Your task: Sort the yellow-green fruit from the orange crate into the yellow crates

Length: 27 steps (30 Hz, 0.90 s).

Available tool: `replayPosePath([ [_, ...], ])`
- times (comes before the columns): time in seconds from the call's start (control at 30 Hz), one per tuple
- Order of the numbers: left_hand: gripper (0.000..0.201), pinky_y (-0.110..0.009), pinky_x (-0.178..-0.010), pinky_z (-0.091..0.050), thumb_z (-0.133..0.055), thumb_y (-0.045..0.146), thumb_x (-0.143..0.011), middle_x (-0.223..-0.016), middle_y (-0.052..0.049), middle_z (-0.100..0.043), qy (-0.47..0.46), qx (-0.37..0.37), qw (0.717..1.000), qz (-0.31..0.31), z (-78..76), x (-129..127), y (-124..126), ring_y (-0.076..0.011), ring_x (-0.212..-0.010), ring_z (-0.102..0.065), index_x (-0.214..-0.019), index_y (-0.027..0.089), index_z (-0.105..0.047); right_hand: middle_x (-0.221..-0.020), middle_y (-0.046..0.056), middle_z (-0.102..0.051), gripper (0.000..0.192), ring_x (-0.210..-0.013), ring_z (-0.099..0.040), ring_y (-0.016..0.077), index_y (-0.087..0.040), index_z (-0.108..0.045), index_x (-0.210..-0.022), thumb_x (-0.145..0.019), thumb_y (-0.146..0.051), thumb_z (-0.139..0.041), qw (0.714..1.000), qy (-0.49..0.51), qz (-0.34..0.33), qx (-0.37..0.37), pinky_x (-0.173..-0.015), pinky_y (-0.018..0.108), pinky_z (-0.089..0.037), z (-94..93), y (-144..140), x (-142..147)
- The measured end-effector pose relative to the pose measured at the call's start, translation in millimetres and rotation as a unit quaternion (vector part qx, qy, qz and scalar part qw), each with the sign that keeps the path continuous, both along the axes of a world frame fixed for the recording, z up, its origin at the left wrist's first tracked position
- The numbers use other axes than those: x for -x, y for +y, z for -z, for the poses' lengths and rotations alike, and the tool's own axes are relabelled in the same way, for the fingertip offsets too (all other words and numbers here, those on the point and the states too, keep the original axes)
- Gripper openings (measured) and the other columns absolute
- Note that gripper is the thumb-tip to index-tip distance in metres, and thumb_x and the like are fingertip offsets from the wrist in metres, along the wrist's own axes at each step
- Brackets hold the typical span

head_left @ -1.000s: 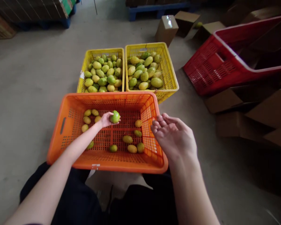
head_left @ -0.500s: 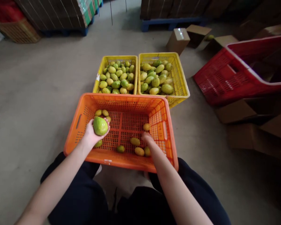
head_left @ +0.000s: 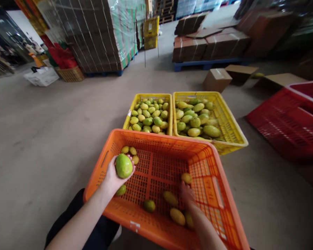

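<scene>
Currently, left hand: the bare left hand [head_left: 114, 178] is at ten o'clock over the orange crate, its grip curled round a large, smooth, glossy green fruit [head_left: 123, 166] lying in the palm.
Right hand: the bare right hand [head_left: 188, 192] hangs low at three o'clock, close to a small, oval, yellow-brown fruit [head_left: 186, 178]; blur hides whether its grip is apart or together.
Orange crate: a rectangular, perforated orange plastic crate [head_left: 158, 172], nearest the person, stiff-walled with rounded corners.
Loose fruit: small, dull-skinned yellow-brown fruits [head_left: 133, 151] cluster at ten to eleven; others lie about nine, seven and five.
Yellow crates: a latticed yellow plastic crate [head_left: 146, 96] at twelve and a matching right-hand yellow plastic crate [head_left: 225, 121] at one, both heaped with green and yellow ovals.
Fruit handling: seemingly midway; both yellow crates look well stocked, one fruit is in hand, and a scattering lies loose in the orange crate.
</scene>
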<state>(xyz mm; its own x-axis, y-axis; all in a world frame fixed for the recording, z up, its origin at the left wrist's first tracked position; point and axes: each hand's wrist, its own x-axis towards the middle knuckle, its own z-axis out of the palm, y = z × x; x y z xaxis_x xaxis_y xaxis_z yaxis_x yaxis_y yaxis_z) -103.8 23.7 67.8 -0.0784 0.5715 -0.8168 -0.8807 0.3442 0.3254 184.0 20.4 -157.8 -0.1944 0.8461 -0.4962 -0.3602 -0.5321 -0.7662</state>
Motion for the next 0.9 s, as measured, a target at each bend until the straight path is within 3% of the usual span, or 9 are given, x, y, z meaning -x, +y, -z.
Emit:
replayPosePath([
  [0.13, 0.024, -0.034, -0.068, -0.059, -0.049, 0.031, -0.086, -0.079, -0.006, -0.069, 0.015, -0.067, 0.998, -0.002, -1.8, 1.8, -2.1, -0.0181, -0.069, -0.069, -0.1, 0.017, -0.063, -0.054, -0.005, -0.05, 0.034, -0.054, -0.055, 0.0187, -0.028, -0.051, -0.058, -0.042, -0.002, -0.066, 0.996, -0.08, -0.016, -0.04, -0.05, 0.033, -0.041, -54.5, 32.7, 34.0],
  [0.3, 0.037, -0.038, -0.07, -0.06, -0.044, 0.044, -0.089, -0.075, -0.006, -0.067, 0.02, -0.086, 0.996, -0.027, -20.3, -2.3, -4.7, -0.0206, -0.07, -0.069, -0.105, 0.016, -0.062, -0.078, 0.001, -0.068, 0.028, -0.068, -0.06, 0.0176, -0.021, -0.063, -0.081, -0.054, -0.023, -0.065, 0.993, -0.038, -0.037, -0.108, -0.057, 0.027, -0.049, -172.1, 74.4, 91.2],
  [0.4, 0.032, -0.039, -0.075, -0.06, -0.047, 0.041, -0.089, -0.077, -0.005, -0.066, 0.022, -0.14, 0.989, -0.038, -33.7, -10.1, -4.3, -0.0207, -0.074, -0.069, -0.106, 0.018, -0.062, -0.091, 0.004, -0.071, 0.027, -0.076, -0.062, 0.0186, -0.022, -0.064, -0.086, -0.064, -0.034, -0.054, 0.987, 0.032, -0.009, -0.158, -0.061, 0.028, -0.052, -242.0, 63.3, 104.5],
  [0.47, 0.027, -0.035, -0.074, -0.06, -0.049, 0.036, -0.089, -0.078, -0.005, -0.067, -0.008, -0.182, 0.983, -0.03, -39.7, -16.0, -4.4, -0.0194, -0.074, -0.069, -0.105, 0.019, -0.063, -0.093, 0.006, -0.073, 0.025, -0.082, -0.065, 0.0212, -0.022, -0.065, -0.087, -0.068, -0.034, -0.054, 0.978, 0.13, 0.04, -0.156, -0.065, 0.031, -0.055, -270.3, 38.1, 102.7],
  [0.53, 0.027, -0.032, -0.068, -0.06, -0.048, 0.035, -0.09, -0.08, -0.006, -0.068, -0.064, -0.209, 0.976, -0.016, -41.4, -21.8, -5.8, -0.0192, -0.074, -0.07, -0.106, 0.018, -0.063, -0.087, 0.004, -0.073, 0.018, -0.085, -0.067, 0.0209, -0.023, -0.066, -0.085, -0.069, -0.028, -0.058, 0.972, 0.176, 0.09, -0.124, -0.069, 0.031, -0.057, -277.3, 7.1, 96.8],
  [0.6, 0.028, -0.033, -0.066, -0.06, -0.048, 0.032, -0.09, -0.082, -0.007, -0.07, -0.118, -0.221, 0.968, -0.007, -38.5, -27.6, -9.1, -0.0206, -0.077, -0.071, -0.106, 0.017, -0.064, -0.084, 0.004, -0.073, 0.012, -0.08, -0.068, 0.02, -0.023, -0.066, -0.082, -0.071, -0.026, -0.06, 0.965, 0.211, 0.122, -0.1, -0.066, 0.03, -0.058, -266.7, -19.5, 90.9],
  [0.67, 0.029, -0.035, -0.068, -0.061, -0.047, 0.029, -0.09, -0.083, -0.008, -0.072, -0.158, -0.232, 0.96, -0.01, -32.8, -33.7, -14.3, -0.0225, -0.082, -0.072, -0.107, 0.017, -0.066, -0.078, 0.004, -0.071, 0.013, -0.06, -0.062, 0.0158, -0.022, -0.068, -0.083, -0.074, -0.031, -0.064, 0.956, 0.253, 0.112, -0.096, -0.051, 0.027, -0.054, -250.8, -35.2, 87.7],
  [0.77, 0.028, -0.033, -0.068, -0.06, -0.046, 0.025, -0.089, -0.084, -0.007, -0.074, -0.205, -0.248, 0.947, -0.012, -25.6, -42.1, -23.3, -0.021, -0.082, -0.072, -0.103, 0.017, -0.068, -0.071, 0.003, -0.067, 0.017, -0.048, -0.054, 0.012, -0.021, -0.069, -0.081, -0.077, -0.037, -0.068, 0.947, 0.289, 0.087, -0.112, -0.038, 0.023, -0.046, -239.6, -39.6, 89.1],
  [0.9, 0.025, -0.03, -0.067, -0.059, -0.048, 0.022, -0.086, -0.085, -0.007, -0.075, -0.219, -0.255, 0.942, 0.007, -24.2, -49.3, -29.9, -0.0191, -0.078, -0.072, -0.094, 0.014, -0.07, -0.076, 0.002, -0.07, 0.013, -0.059, -0.063, 0.0134, -0.021, -0.069, -0.08, -0.074, -0.032, -0.073, 0.94, 0.312, 0.108, -0.086, -0.049, 0.024, -0.053, -244.4, -30.3, 95.3],
])
